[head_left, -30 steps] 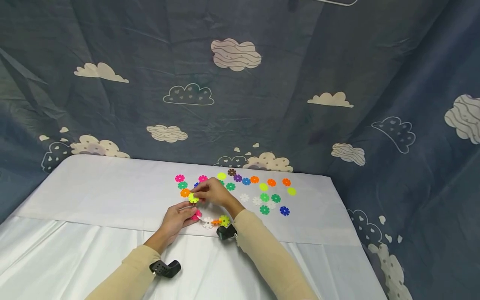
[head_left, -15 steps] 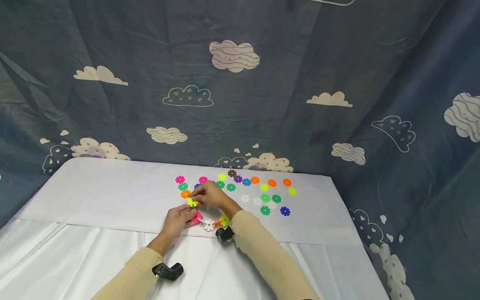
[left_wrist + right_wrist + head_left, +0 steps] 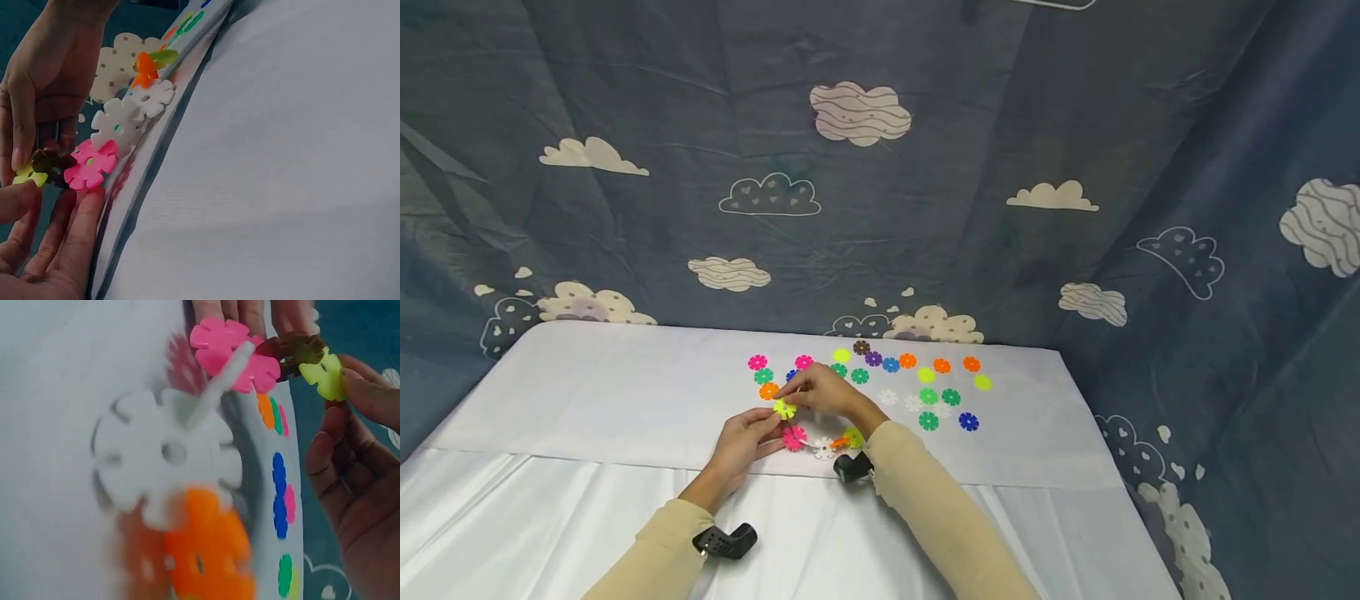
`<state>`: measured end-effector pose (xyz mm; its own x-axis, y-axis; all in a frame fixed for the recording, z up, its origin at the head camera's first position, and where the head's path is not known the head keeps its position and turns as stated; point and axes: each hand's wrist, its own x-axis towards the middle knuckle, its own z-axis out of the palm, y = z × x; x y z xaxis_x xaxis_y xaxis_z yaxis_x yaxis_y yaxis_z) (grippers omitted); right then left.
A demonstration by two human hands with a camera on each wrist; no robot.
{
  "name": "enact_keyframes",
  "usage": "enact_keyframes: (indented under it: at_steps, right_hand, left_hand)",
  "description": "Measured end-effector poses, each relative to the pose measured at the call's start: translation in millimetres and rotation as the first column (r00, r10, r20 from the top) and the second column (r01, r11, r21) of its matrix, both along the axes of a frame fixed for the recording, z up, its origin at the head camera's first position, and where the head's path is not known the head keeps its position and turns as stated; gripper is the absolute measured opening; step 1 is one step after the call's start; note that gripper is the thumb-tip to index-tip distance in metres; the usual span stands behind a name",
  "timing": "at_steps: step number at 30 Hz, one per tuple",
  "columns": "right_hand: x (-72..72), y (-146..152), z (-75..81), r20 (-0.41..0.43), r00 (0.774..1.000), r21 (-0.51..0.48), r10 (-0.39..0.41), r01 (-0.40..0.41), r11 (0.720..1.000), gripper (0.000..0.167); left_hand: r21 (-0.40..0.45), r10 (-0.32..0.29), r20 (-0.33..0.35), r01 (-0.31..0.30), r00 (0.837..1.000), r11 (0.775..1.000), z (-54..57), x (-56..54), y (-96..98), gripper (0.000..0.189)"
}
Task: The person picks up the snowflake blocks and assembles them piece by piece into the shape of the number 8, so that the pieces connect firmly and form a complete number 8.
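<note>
A curved chain of slotted plastic snowflake discs hangs between the two hands and the table. In the right wrist view, a yellow disc joins a brown disc, then a pink one. White discs and an orange disc follow, with a yellow-green disc at the far end. My right hand pinches the yellow disc between thumb and fingers. My left hand holds the chain near the brown and pink discs, its fingers behind the pink one.
Loose snowflake discs lie flat beyond the hands on the white table, among them an orange one, a dark blue one and several green ones. A dark cloud-print curtain rises behind the table.
The right hand and yellow disc have moved slightly down toward the left hand. The pink disc shows more fully, and the chain's far end has shifted slightly right.
</note>
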<state>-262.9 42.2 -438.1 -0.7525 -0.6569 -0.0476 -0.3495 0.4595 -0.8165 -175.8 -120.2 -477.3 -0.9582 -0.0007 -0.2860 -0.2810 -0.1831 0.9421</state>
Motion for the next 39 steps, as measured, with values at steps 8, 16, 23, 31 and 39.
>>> enact_keyframes:
  at_steps: [8,16,23,31,39]
  right_hand:
    - [-1.8,39,5.2,-0.002,0.992,-0.013,-0.128,0.128,0.992,0.024]
    - [6.1,118,-6.5,-0.094,0.938,0.176,-0.335,0.347,0.921,0.02]
    - [18.0,161,-19.8,-0.106,0.891,0.324,-0.441,0.45,0.832,0.027]
    - [19.5,176,-18.3,-0.129,0.888,0.326,-0.442,0.459,0.827,0.025]
    - [23.7,162,-14.6,0.018,0.929,0.066,-0.369,0.367,0.928,0.013]
  left_hand:
    - [-0.045,0.035,0.004,-0.034,0.999,0.998,5.9,-0.3,-4.7,0.02]
    - [-0.104,-0.024,-0.01,0.023,1.0,0.994,8.6,1.0,-10.9,0.036]
    - [-0.123,-0.028,0.008,0.029,1.0,0.992,8.1,0.5,-16.2,0.028]
    - [-0.11,-0.042,0.01,0.043,0.999,0.993,3.2,-2.2,-11.6,0.028]
    - [-0.087,-0.048,0.007,0.049,0.999,0.995,-0.2,-1.4,-2.0,0.026]
